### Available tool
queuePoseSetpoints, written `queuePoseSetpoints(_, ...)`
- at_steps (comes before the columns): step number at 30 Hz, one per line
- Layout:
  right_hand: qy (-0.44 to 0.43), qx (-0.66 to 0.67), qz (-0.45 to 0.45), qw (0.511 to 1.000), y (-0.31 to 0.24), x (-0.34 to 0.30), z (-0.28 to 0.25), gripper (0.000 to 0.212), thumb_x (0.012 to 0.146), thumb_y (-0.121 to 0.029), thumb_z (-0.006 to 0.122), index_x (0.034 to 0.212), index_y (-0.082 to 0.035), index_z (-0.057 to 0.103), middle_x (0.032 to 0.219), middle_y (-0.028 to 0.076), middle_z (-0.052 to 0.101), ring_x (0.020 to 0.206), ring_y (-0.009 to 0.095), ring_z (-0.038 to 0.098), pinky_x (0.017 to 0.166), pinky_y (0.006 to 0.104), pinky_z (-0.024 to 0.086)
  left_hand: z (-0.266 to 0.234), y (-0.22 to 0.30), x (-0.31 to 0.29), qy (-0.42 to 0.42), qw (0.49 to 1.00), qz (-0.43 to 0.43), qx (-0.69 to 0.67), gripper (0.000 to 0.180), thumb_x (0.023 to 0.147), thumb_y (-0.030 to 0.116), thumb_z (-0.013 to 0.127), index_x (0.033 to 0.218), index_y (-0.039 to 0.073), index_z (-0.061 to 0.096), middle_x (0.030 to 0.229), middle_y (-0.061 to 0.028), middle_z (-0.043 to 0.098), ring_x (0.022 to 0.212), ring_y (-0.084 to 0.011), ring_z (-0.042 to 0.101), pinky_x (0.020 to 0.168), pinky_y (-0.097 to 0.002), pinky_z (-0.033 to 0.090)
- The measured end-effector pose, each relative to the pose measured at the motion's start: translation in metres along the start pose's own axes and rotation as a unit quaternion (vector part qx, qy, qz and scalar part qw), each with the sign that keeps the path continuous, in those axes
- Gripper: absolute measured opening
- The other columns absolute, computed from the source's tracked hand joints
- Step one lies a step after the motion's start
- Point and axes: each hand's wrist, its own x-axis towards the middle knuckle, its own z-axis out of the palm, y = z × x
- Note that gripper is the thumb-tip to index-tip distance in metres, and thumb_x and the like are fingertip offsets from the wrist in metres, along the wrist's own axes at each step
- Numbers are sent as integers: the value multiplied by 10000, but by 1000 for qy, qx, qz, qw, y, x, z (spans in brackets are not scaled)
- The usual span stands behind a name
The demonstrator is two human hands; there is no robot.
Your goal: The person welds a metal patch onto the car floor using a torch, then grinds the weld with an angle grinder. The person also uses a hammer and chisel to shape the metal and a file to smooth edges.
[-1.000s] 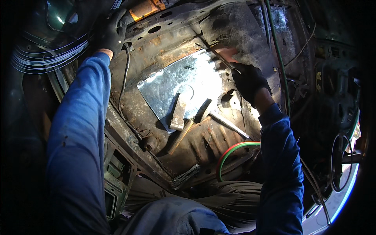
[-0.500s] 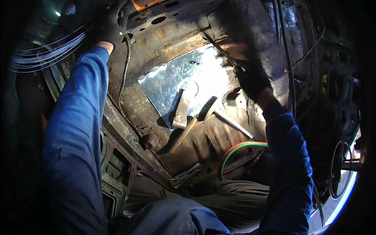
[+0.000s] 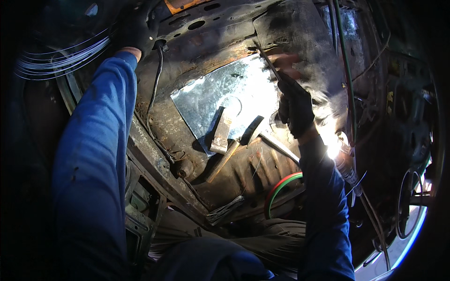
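Observation:
My right hand [image 3: 296, 104], in a dark glove, is closed round a slim pointed metal rod [image 3: 268, 58]. The rod slants up and left, its tip by the far right corner of a shiny metal sheet [image 3: 201, 96]. Reddish blurred shapes just beyond the glove are unclear. My left hand [image 3: 137, 33], also dark-gloved, reaches into shadow at the upper left; its fingers are hidden. On the sheet's near edge lies a blocky worn piece [image 3: 221, 132]. Beside it are a wooden handle [image 3: 222, 161] and a hammer [image 3: 255, 129] with a pale handle.
A coil of pale wire [image 3: 70, 58] hangs at the left. Red and green hoses [image 3: 276, 189] curve near a wire bundle [image 3: 226, 209]. Right of my forearm is a bright glare with a spring-like coiled piece [image 3: 351, 177]. Rusty ribbed metal surrounds the sheet.
The view has shifted slightly. My right hand has come a little nearer and its forearm has swung left, uncovering the glare and coiled piece. The rod stays in that hand.

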Motion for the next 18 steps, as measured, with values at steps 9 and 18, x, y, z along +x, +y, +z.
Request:
queuePoseSetpoints(9, 152, -101, -58, 982, 142, -14, 129, 250, 1118, -243, 552, 1243, -37, 620, 862, 79, 656, 755, 187, 580, 695, 377, 487, 3, -1, -1, 43, 998, 51, 2, 468, 969, 93, 627, 1430, 173, 632, 1367, -190, 667, 1254, -400, 628, 1062, -474, 506)
queuePoseSetpoints(18, 212, 229, 33, 950, 128, 22, 206, 369, 1146, -386, 457, 1062, -56, 598, 662, 20, 503, 565, 134, 494, 504, 309, 410, 12, -7, -1, 66, 995, 72, -8, 417, 997, 200, 661, 1414, 173, 651, 1347, -184, 678, 1263, -394, 621, 1097, -481, 484)
